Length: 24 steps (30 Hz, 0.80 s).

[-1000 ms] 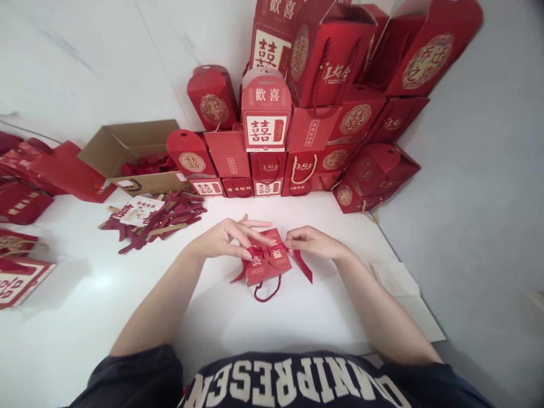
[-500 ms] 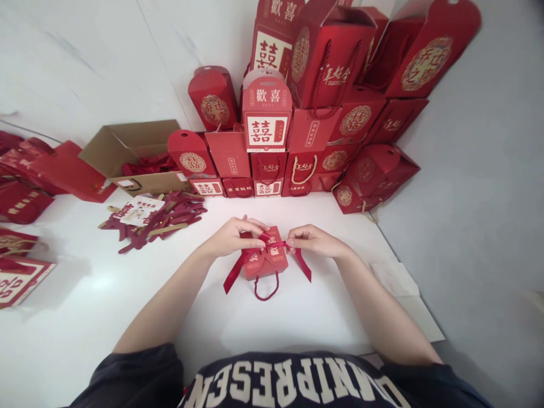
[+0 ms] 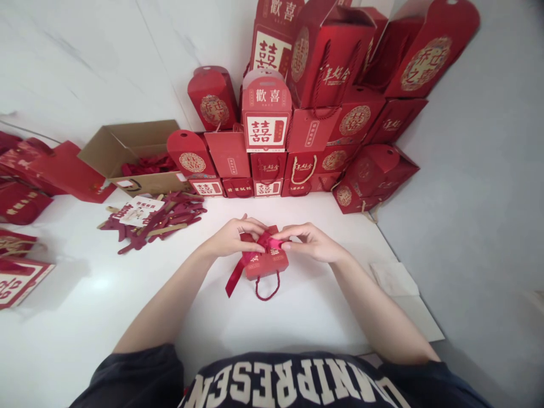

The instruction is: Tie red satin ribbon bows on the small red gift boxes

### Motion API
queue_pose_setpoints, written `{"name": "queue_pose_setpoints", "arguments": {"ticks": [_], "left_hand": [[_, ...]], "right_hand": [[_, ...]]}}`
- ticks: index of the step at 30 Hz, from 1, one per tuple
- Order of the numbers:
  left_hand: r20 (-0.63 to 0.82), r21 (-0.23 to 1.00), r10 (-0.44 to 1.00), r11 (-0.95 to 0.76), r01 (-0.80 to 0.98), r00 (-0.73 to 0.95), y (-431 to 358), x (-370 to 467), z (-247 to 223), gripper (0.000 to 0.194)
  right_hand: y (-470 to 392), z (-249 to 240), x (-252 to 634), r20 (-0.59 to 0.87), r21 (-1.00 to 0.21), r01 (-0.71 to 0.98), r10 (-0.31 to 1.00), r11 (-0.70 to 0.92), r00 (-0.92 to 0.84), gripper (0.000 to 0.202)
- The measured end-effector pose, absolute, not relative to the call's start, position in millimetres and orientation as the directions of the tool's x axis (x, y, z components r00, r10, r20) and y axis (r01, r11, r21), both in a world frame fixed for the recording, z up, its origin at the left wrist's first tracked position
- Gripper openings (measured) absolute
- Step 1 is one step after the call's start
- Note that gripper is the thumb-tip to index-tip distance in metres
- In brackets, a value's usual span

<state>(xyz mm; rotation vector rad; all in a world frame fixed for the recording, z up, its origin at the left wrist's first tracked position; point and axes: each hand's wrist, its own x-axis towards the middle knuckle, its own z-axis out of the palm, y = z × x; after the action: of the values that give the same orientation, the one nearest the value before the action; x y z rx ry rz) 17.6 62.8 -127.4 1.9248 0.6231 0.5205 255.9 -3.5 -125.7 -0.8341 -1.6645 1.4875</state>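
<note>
White tabletop [image 3: 314,317] around red box [image 3: 267,266]

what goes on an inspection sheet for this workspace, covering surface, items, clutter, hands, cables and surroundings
surface: white tabletop, glossy, light glare at left
job's things: small red box with cord handle towards the person; red ribbon across its top, one tail hanging at left
clutter: loose pile of dark red pieces beside an open cardboard box holding red material
hands: right hand pinches the ribbon; left hand touches it, grip partly hidden
cables: thin dark line at far left, possibly a cable
surroundings: stacked red boxes behind; pale wall
</note>
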Motion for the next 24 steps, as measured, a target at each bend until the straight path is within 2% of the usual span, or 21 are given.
{"name": "queue_pose_setpoints", "arguments": {"ticks": [4,6,9,12,14,17,20,24], "left_hand": [[0.095,0.894,0.623,-0.397,0.21,0.776,61.2,18.1,-124.4,0.031],[0.081,0.886,0.619,-0.403,0.228,0.781,60.5,17.8,-121.9,0.03],[0.056,0.883,0.608,-0.401,0.245,0.792,60.2,17.3,-119.6,0.03],[0.04,0.879,0.619,-0.395,0.267,0.785,60.7,17.1,-119.1,0.024],[0.032,0.879,0.63,-0.388,0.279,0.776,61.0,17.3,-118.5,0.021],[0.026,0.898,0.617,-0.359,0.253,0.786,59.9,18.2,-116.7,0.02],[-0.015,0.959,0.618,-0.214,0.186,0.786,56.9,19.2,-115.3,0.022],[-0.058,0.984,0.622,-0.097,0.151,0.781,53.7,19.1,-114.3,0.025]], "right_hand": [[-6.2,-126.2,233.0,0.236,-0.951,0.071,0.856,0.3,-0.461,0.028],[-8.0,-126.8,227.1,0.277,-0.905,0.178,0.854,0.385,-0.441,0.029],[-11.9,-125.0,223.8,0.287,-0.807,0.382,0.864,0.451,-0.413,0.031],[-15.8,-122.4,223.0,0.305,-0.731,0.477,0.859,0.488,-0.41,0.031],[-17.3,-122.6,222.3,0.316,-0.723,0.488,0.862,0.489,-0.396,0.031],[-17.2,-127.0,220.5,0.328,-0.763,0.497,0.91,0.413,-0.252,0.033],[-15.3,-134.9,217.2,0.333,-0.801,0.493,0.937,0.339,-0.104,0.022],[-13.7,-144.0,212.6,0.3,-0.878,0.36,0.949,0.314,-0.096,0.017]]}}
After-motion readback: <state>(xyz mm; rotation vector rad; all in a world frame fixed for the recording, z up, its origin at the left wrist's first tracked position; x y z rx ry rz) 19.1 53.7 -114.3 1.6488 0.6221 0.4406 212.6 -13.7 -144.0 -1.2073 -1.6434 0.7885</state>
